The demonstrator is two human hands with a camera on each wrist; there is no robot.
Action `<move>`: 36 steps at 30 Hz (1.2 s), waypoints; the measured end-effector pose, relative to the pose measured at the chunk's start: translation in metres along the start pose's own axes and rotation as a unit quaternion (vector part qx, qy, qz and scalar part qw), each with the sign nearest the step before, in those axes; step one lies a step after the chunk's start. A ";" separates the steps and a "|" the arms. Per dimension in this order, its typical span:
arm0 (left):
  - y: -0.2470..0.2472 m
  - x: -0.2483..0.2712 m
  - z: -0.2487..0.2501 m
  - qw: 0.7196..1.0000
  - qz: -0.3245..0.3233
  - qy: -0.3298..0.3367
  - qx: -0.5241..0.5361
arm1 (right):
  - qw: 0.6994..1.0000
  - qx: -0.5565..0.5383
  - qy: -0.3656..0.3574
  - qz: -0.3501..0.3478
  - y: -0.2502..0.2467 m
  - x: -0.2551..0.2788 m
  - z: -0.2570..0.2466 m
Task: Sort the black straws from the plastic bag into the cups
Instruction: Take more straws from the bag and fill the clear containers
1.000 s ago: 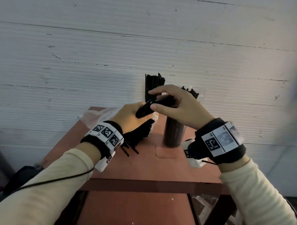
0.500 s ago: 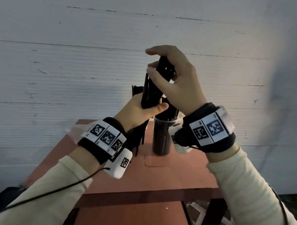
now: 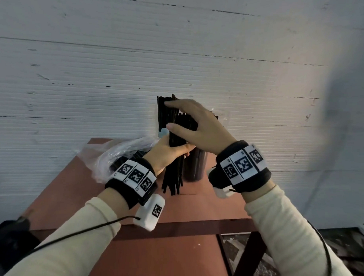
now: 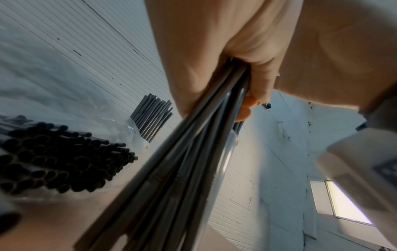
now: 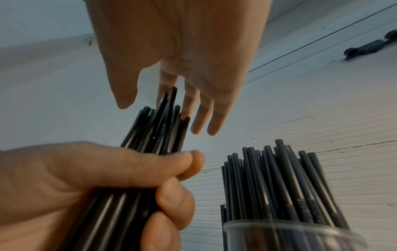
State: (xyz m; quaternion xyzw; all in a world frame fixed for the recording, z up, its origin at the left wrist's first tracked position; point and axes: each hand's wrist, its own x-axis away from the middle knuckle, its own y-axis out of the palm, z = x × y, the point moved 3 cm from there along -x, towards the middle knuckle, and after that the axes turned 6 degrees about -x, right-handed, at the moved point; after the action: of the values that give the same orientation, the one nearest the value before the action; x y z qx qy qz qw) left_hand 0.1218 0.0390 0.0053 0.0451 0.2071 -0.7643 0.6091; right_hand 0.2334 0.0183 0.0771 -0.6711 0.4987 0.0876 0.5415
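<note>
My left hand (image 3: 167, 150) grips a bundle of black straws (image 3: 175, 171) upright around its middle, lower ends just above the red-brown table (image 3: 75, 193). My right hand (image 3: 181, 117) hovers at the bundle's top with straight fingers (image 5: 201, 118) beside the straw tips (image 5: 165, 115) and the thumb apart, holding nothing. A clear cup (image 3: 195, 168) full of black straws (image 5: 279, 183) stands just right of the bundle. Behind it, a second cup's straws (image 3: 165, 109) stick up. The plastic bag (image 3: 115, 152) with more straws (image 4: 53, 161) lies to the left.
A white ribbed wall (image 3: 194, 54) rises directly behind the table. The table's front edge (image 3: 180, 228) is near my wrists, with patterned floor (image 3: 243, 259) below on the right. A dark object (image 3: 9, 232) sits at the lower left.
The bundle has come down from its raised position over the cup to beside it. My right hand has let go of the bundle's top and now stands open over the tips.
</note>
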 end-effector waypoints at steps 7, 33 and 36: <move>0.004 0.008 -0.024 0.993 -0.074 -0.091 -0.021 | 0.996 0.059 0.004 -0.068 0.023 0.001 0.012; 0.007 0.031 0.020 0.967 -0.224 -0.008 -0.123 | 0.984 -0.092 0.131 -0.074 -0.003 0.023 0.008; 0.010 0.036 0.028 0.944 -0.277 0.015 -0.178 | 0.960 -0.153 0.140 -0.187 0.009 0.032 0.005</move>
State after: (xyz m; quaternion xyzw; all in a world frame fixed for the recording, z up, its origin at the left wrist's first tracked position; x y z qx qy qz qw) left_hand 0.1268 -0.0061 0.0165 -0.1122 0.3532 -0.8526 0.3684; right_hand 0.2444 0.0051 0.0486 -0.8329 0.4157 -0.0348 0.3637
